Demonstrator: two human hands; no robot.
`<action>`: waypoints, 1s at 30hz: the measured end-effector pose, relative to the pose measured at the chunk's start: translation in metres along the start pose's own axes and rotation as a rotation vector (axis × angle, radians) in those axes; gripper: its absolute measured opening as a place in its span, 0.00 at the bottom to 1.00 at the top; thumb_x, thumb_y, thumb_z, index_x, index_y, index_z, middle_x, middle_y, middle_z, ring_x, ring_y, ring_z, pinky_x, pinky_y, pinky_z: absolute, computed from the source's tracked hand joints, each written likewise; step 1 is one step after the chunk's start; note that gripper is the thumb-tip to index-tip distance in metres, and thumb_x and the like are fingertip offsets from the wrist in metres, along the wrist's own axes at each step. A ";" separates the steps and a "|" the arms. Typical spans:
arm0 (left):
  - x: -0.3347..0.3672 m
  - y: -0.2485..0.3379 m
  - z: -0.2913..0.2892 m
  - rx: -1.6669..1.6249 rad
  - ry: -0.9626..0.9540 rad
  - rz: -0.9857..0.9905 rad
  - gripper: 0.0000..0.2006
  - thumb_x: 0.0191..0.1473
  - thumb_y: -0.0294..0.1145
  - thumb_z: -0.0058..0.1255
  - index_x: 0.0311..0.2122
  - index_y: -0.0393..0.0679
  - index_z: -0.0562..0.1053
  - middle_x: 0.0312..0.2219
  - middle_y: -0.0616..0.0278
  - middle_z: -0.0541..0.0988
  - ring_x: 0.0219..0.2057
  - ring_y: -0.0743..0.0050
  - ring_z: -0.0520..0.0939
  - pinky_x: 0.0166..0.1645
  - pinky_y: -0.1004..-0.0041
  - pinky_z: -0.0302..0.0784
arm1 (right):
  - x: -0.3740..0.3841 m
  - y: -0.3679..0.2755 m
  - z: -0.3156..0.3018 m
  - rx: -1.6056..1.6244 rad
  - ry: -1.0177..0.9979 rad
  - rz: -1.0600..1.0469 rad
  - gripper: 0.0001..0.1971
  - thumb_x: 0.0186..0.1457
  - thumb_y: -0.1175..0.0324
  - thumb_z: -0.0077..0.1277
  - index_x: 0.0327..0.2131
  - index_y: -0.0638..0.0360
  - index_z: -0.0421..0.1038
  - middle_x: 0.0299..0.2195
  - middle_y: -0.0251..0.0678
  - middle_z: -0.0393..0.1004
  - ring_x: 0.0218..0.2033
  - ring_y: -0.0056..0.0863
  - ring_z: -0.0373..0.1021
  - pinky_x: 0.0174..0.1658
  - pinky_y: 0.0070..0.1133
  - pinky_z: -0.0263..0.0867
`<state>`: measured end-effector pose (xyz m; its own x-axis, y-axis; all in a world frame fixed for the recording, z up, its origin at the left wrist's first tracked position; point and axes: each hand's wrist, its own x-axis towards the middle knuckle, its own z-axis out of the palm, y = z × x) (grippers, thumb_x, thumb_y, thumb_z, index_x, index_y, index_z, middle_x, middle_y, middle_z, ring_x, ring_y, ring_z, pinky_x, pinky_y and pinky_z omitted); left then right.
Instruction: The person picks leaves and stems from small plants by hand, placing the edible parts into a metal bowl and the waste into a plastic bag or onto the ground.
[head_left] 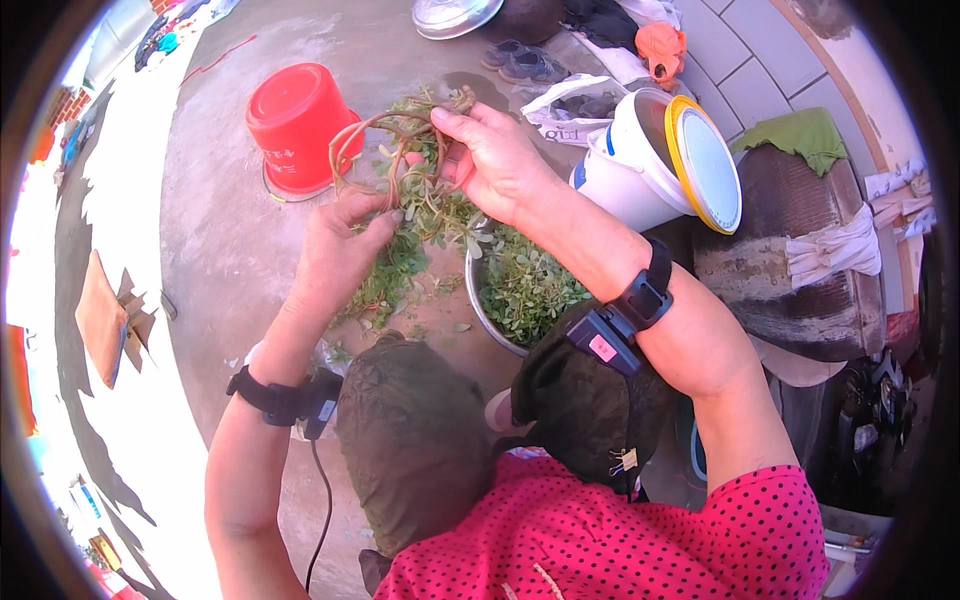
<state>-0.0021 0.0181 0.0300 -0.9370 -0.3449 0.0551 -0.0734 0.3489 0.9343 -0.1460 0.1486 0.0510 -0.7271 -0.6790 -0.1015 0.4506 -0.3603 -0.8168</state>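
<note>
In front of me, both hands hold a bunch of purslane (405, 150) with long reddish stems and small green leaves. My left hand (345, 245) is closed, thumb and fingers pinching the lower ends of the stems. My right hand (500, 165), higher and to the right, is closed around the leafy upper part; its fingertips are partly hidden by the leaves. Below my right forearm, a metal basin (477, 300) holds a heap of picked green leaves (530, 285). More loose greens (375, 300) lie on the concrete floor beneath my left hand.
A red bucket (300, 125) stands upside down ahead. To the right are a white bucket (625, 165) with a yellow-rimmed lid (705, 165), a white plastic bag (570, 105), and dark shoes (525, 62). A cardboard piece (102, 318) lies far left.
</note>
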 end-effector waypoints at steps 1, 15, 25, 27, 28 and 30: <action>-0.004 0.000 -0.009 0.002 0.009 -0.003 0.11 0.50 0.30 0.54 0.38 0.35 0.77 0.32 0.60 0.79 0.35 0.75 0.77 0.44 0.74 0.70 | 0.002 0.002 0.001 0.000 -0.008 0.004 0.10 0.59 0.69 0.45 0.39 0.67 0.63 0.33 0.40 0.72 0.32 0.30 0.72 0.35 0.30 0.73; -0.012 -0.037 -0.041 0.320 0.011 -0.019 0.10 0.56 0.31 0.40 0.33 0.37 0.72 0.16 0.70 0.66 0.20 0.76 0.69 0.31 0.72 0.70 | 0.010 0.037 0.010 -0.300 0.033 -0.047 0.08 0.56 0.70 0.50 0.36 0.65 0.69 0.28 0.31 0.72 0.27 0.19 0.67 0.34 0.20 0.65; -0.014 -0.047 -0.044 -0.644 -0.081 -0.373 0.07 0.62 0.35 0.41 0.37 0.46 0.70 0.23 0.75 0.69 0.23 0.87 0.67 0.23 0.86 0.59 | 0.004 0.016 0.015 0.092 -0.089 0.219 0.11 0.62 0.68 0.42 0.42 0.67 0.66 0.36 0.40 0.74 0.35 0.30 0.72 0.37 0.30 0.70; -0.014 -0.030 -0.030 -0.876 -0.123 -0.281 0.07 0.62 0.34 0.41 0.39 0.44 0.70 0.25 0.73 0.69 0.24 0.87 0.67 0.25 0.86 0.61 | 0.004 0.021 0.014 0.054 -0.039 0.223 0.13 0.62 0.67 0.41 0.43 0.67 0.66 0.38 0.41 0.73 0.38 0.31 0.72 0.41 0.32 0.70; -0.011 -0.027 -0.027 -0.936 -0.155 -0.258 0.08 0.62 0.35 0.42 0.39 0.43 0.69 0.26 0.72 0.70 0.25 0.86 0.67 0.26 0.85 0.62 | 0.007 0.023 0.008 0.053 -0.040 0.247 0.13 0.62 0.65 0.42 0.44 0.66 0.67 0.38 0.41 0.74 0.36 0.31 0.73 0.38 0.30 0.72; -0.009 -0.022 -0.026 -0.951 -0.168 -0.226 0.08 0.62 0.34 0.41 0.39 0.43 0.69 0.26 0.72 0.70 0.25 0.86 0.67 0.26 0.84 0.62 | 0.010 0.023 0.006 0.054 -0.050 0.266 0.14 0.62 0.63 0.44 0.44 0.64 0.68 0.37 0.41 0.75 0.34 0.30 0.74 0.35 0.27 0.74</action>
<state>0.0167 -0.0094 0.0177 -0.9763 -0.1638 -0.1414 -0.0207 -0.5796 0.8146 -0.1394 0.1300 0.0342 -0.5534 -0.7848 -0.2790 0.6501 -0.1976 -0.7337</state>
